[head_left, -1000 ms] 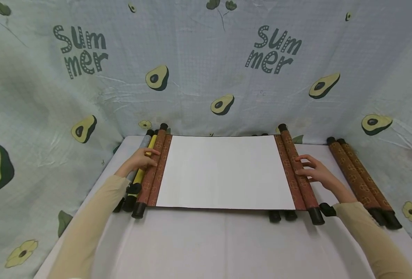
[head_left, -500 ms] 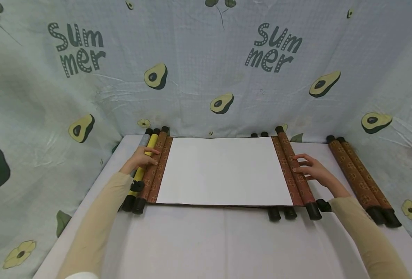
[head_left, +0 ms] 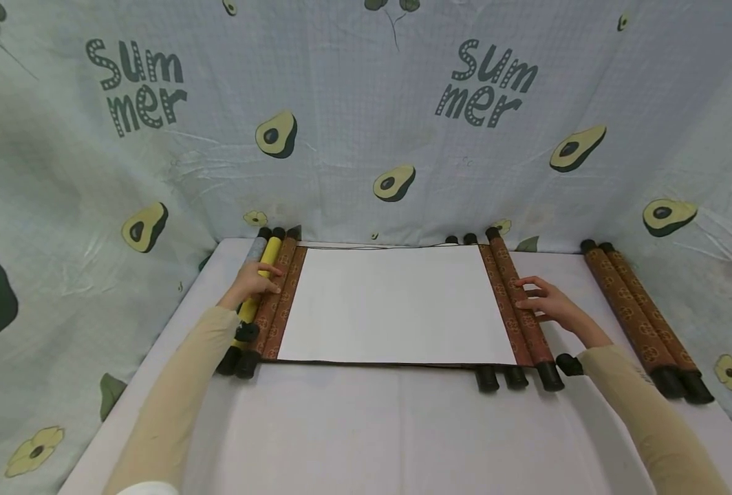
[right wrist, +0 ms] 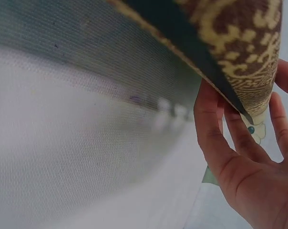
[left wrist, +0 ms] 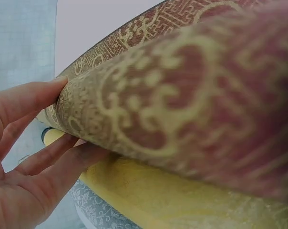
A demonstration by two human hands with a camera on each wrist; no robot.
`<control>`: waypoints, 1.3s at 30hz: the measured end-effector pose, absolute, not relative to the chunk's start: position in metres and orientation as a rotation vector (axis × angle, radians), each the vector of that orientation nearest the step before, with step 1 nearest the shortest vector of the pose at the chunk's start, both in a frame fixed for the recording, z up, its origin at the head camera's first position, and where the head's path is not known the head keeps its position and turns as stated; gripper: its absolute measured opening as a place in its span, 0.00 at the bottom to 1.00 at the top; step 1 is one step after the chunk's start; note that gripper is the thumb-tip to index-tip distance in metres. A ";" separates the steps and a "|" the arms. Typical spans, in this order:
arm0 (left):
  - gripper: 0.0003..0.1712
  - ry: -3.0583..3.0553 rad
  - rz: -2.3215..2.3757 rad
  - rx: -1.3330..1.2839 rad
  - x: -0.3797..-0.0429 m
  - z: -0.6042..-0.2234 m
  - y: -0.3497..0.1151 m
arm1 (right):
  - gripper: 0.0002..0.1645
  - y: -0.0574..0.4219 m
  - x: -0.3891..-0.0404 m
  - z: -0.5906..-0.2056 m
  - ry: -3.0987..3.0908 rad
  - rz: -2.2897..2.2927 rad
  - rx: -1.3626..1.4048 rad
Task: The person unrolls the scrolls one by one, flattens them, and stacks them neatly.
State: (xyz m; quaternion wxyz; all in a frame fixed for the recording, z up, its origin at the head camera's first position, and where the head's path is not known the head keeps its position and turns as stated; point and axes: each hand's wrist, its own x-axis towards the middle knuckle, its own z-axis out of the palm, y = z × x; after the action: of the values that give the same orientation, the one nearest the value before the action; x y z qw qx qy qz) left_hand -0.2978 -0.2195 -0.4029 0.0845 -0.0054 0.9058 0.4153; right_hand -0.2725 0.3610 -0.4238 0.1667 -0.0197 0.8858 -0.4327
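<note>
An open hanging scroll (head_left: 397,302), white paper with brown-red patterned ends, stretches between my hands. My left hand (head_left: 252,283) holds its left roll (head_left: 270,316); in the left wrist view the thumb and fingers pinch the patterned roll (left wrist: 149,95). On the right, my right hand (head_left: 548,302) grips the right roll (head_left: 523,309), fingers curled around its outer side. In the right wrist view the patterned roll (right wrist: 251,43) sits between thumb and fingers, its dark underside raised over white cloth. Black knobs cap both rolls.
A yellow scroll (head_left: 270,256) and a grey one (head_left: 255,249) lie against the left roll. Two black knobs (head_left: 486,379) stick out from beneath the scroll's right part. Two brown scrolls (head_left: 632,316) lie far right on the white table (head_left: 397,433). An avocado-print cloth (head_left: 366,103) hangs behind.
My right hand and the right roll have shifted left, narrowing the open paper. The knobs beneath show more at the back. My left hand stays nearly still on the left roll.
</note>
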 end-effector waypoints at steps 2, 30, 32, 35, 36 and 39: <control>0.23 2.722 1.217 -0.024 -0.297 -0.404 -0.220 | 0.40 0.359 -0.273 -0.424 2.522 -1.228 -0.057; 0.23 2.756 1.103 0.013 -0.329 -0.443 -0.236 | 0.40 0.359 -0.270 -0.432 2.432 -1.181 -0.107; 0.21 2.782 1.100 0.090 -0.358 -0.478 -0.257 | 0.40 0.362 -0.267 -0.432 2.429 -1.171 -0.097; 0.24 2.763 1.015 0.100 -0.386 -0.507 -0.274 | 0.40 0.366 -0.259 -0.432 2.416 -1.163 -0.103; 0.25 2.755 0.994 0.094 -0.386 -0.507 -0.274 | 0.40 0.367 -0.256 -0.432 2.412 -1.164 -0.112; 0.25 2.758 0.855 0.162 -0.356 -0.474 -0.257 | 0.40 0.369 -0.243 -0.431 2.413 -1.174 -0.150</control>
State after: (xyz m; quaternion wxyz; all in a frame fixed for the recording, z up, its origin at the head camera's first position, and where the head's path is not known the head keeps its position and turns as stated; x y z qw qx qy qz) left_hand -0.3557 -0.2572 -0.4739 0.1244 0.0556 0.9463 0.2932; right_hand -0.2428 0.3690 -0.4312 0.2251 -0.0545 0.8747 -0.4257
